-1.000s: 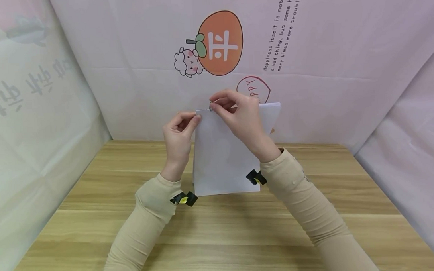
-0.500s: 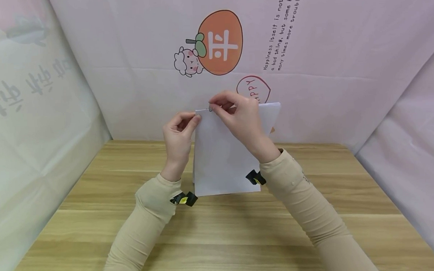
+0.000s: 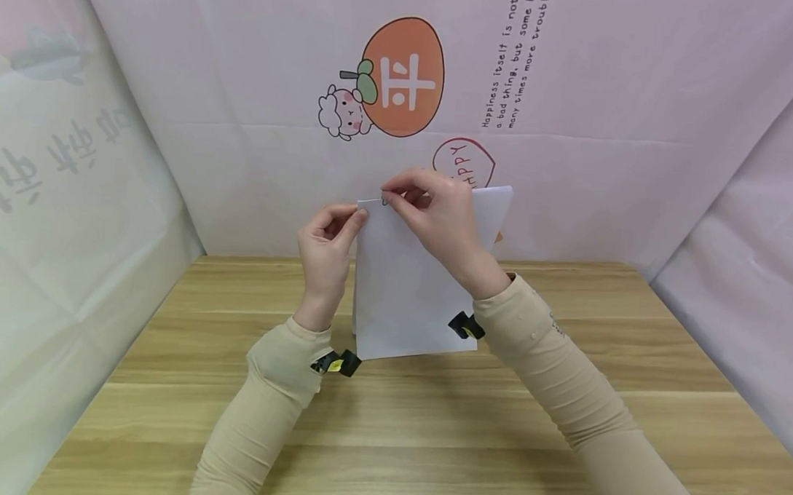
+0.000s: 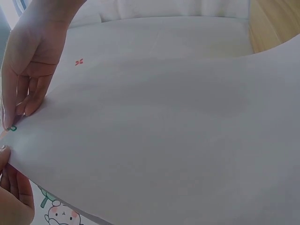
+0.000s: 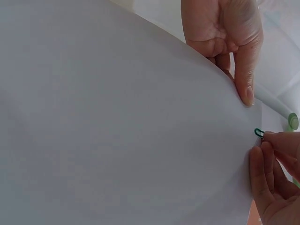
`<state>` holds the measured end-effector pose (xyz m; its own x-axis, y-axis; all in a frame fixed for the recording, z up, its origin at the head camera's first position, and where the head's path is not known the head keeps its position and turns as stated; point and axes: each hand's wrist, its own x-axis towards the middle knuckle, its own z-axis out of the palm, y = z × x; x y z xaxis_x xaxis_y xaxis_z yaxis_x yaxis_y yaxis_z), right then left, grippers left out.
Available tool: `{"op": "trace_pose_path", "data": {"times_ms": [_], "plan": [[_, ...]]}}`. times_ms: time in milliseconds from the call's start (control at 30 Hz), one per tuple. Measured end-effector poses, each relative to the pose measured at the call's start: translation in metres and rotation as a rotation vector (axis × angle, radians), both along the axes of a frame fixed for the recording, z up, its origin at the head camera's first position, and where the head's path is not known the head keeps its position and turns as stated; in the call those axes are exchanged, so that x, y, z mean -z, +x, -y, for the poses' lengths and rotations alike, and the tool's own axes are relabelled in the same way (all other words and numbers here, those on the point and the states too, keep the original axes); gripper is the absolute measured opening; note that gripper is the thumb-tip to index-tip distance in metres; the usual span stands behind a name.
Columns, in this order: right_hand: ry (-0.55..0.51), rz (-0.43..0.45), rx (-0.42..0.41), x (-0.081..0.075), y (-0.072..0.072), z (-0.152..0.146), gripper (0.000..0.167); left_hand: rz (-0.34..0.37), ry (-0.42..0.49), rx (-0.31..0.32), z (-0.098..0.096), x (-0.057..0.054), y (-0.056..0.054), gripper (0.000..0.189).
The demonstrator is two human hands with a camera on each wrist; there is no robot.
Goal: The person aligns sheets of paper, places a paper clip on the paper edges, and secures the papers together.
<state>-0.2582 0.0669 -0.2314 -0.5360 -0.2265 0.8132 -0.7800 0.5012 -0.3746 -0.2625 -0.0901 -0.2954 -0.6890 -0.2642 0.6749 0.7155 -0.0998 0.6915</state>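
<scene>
Sheets of white paper (image 3: 414,290) stand upright over the table, their top edge toward the backdrop. My left hand (image 3: 327,242) pinches the top left corner between thumb and fingers. A small green paper clip (image 5: 258,133) sits over the top edge, a short way right of that corner. My right hand (image 3: 444,217) pinches the clip's outer end with thumb and fingertips, other fingers curled behind. In the left wrist view the clip (image 4: 12,128) shows a rounded loop lying on the paper's face. Fingertips hide the rest of it.
The wooden table (image 3: 403,437) extends beneath both forearms. A printed white cloth backdrop (image 3: 266,77) rises close behind the paper, with white cloth walls on both sides. Each wrist carries a small black camera, such as the left camera (image 3: 338,362).
My right hand has moved down slightly, and the clip's loop sits a little lower on the paper's top edge. The left hand keeps its pinch on the corner.
</scene>
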Motion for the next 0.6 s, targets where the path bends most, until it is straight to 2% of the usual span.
{"op": "trace_pose_path", "data": {"times_ms": [600], "plan": [[0.012,-0.016,-0.044,0.0013,-0.0011,-0.003,0.009,-0.002,0.0,-0.003,-0.001,-0.0002,0.0006,0.018]]}}
